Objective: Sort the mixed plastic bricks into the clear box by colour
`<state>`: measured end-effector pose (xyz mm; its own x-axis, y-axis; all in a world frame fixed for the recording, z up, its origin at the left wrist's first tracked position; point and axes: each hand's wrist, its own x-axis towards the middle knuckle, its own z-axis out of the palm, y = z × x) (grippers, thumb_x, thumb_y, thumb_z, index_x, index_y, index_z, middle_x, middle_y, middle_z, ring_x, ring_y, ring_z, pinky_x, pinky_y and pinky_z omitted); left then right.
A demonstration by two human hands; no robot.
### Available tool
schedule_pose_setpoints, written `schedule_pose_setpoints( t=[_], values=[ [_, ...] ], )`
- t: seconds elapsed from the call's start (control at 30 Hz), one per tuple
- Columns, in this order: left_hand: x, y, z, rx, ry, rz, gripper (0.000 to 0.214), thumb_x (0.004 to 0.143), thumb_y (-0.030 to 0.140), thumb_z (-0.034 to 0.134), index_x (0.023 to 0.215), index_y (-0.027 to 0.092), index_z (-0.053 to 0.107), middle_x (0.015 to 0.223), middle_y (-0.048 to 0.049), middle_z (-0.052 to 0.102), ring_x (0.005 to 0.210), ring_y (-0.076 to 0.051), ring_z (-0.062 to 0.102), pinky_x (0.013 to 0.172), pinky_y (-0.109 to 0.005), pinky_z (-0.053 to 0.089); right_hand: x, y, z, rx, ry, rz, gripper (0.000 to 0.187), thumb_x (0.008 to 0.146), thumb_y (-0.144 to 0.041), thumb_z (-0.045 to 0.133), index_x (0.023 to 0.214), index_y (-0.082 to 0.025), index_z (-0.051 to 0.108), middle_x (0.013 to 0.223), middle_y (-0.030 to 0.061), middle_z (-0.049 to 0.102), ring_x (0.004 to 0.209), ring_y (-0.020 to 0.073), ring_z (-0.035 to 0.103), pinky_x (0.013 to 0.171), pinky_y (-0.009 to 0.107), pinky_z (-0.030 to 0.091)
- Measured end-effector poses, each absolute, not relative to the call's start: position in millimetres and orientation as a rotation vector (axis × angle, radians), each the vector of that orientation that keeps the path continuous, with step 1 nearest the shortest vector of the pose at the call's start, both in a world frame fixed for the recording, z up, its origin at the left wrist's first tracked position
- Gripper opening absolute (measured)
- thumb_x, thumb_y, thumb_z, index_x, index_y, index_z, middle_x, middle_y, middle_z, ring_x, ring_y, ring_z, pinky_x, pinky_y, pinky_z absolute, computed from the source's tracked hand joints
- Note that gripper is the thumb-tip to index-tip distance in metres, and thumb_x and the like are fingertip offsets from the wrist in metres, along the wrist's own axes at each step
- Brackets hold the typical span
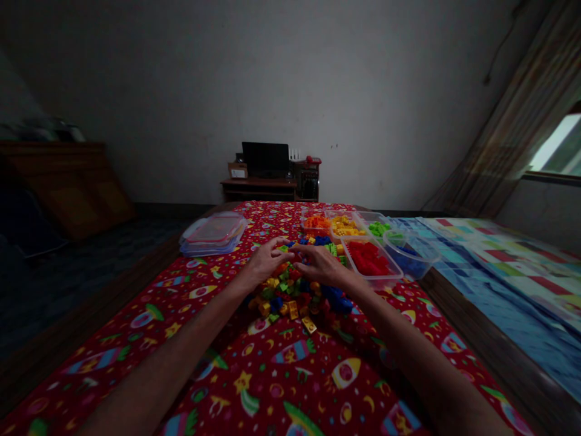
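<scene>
Red cloth printed with rockets, stars and moons point(281, 375) covers the surface, and the dim light makes small details hard to read. The fingertips of the left hand point(267, 261) and the right hand point(319, 264) nearly meet over the far half of a loose heap of multicoloured plastic toy bricks point(293, 307), hiding part of it. The left grip is parted, its thumb apart from the curved fingers; the right grip is bent downward, and whether it pinches a brick cannot be told. Both forearms run out of view at the bottom.

The heap lies mid-surface, in front of the person: small studded pieces in yellow, green, blue, orange and red, jumbled at different angles. A yellow brick point(309, 325) lies at its near edge, studs visible.

Beyond and to the right, clear plastic boxes hold sorted pieces: orange bricks point(316, 225), yellow bricks point(347, 226), green bricks point(379, 229) and red bricks point(368, 259). Blue bricks point(411, 264) show dimly through a round clear tub point(431, 254) by the right edge. A stack of translucent plastic lids point(212, 233) sits by the left edge, well apart from the heap. Patterned cloth stretches between lids and heap, and from the heap towards the person.
</scene>
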<state>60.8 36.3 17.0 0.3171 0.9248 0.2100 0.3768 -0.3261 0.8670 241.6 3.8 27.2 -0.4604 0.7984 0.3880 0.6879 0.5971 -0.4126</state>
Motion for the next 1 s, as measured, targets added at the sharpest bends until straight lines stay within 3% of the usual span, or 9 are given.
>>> schedule_pose_setpoints(
  t=[0.17,0.3,0.5,0.7,0.83,1.0],
  values=[
    [64,34,13,2.033,1.231,0.942,0.056,0.078,0.057,0.052,0.115,0.015,0.057,0.079,-0.006,0.072,0.068,-0.022,0.067,0.059,-0.03,0.048,244,2,32,-1.215,-2.224,0.205,0.041,0.081,-0.021,0.058,0.121,-0.014,0.061,0.092,0.0079,0.069,0.078,0.0155,0.061,0.07,0.024,0.041],
    [54,37,21,2.258,1.266,1.024,0.042,0.085,0.045,0.046,0.112,0.018,0.062,0.091,-0.0056,0.073,0.085,-0.022,0.067,0.077,-0.031,0.05,269,8,44,-1.366,-2.084,0.041,0.039,0.081,-0.023,0.057,0.119,-0.016,0.061,0.091,0.0073,0.068,0.078,0.0165,0.059,0.072,0.026,0.041],
    [10,64,23,2.273,1.523,1.074,0.036,0.08,0.04,0.047,0.095,0.018,0.071,0.095,-0.0052,0.073,0.084,-0.022,0.066,0.082,-0.032,0.05,342,21,53,-1.703,-1.937,-0.29,0.034,0.08,-0.02,0.052,0.111,-0.016,0.065,0.096,0.0106,0.069,0.083,0.0194,0.06,0.073,0.027,0.041],
    [-3,86,-12,2.193,1.396,0.97,0.041,0.073,0.047,0.056,0.098,0.018,0.07,0.099,-0.0083,0.073,0.093,-0.025,0.066,0.086,-0.035,0.05,382,20,49,-1.992,-1.898,-0.241,0.029,0.082,-0.029,0.053,0.1,-0.016,0.07,0.092,0.011,0.071,0.083,0.0206,0.062,0.073,0.028,0.043],
    [5,85,-19,2.267,1.442,0.924,0.03,0.069,0.041,0.061,0.09,0.022,0.072,0.098,-0.006,0.074,0.092,-0.024,0.066,0.087,-0.035,0.05,377,16,57,-1.943,-1.788,-0.338,0.032,0.085,-0.028,0.049,0.107,-0.014,0.069,0.09,0.0116,0.072,0.084,0.0214,0.064,0.073,0.029,0.043],
    [7,80,-10,2.247,1.498,0.966,0.019,0.069,0.033,0.061,0.077,0.022,0.073,0.089,-0.0043,0.074,0.087,-0.023,0.067,0.084,-0.034,0.051,331,8,68,-1.696,-1.965,-0.332,0.028,0.086,-0.021,0.047,0.101,-0.016,0.07,0.085,0.0093,0.071,0.071,0.0163,0.06,0.063,0.025,0.037]
  ],
)
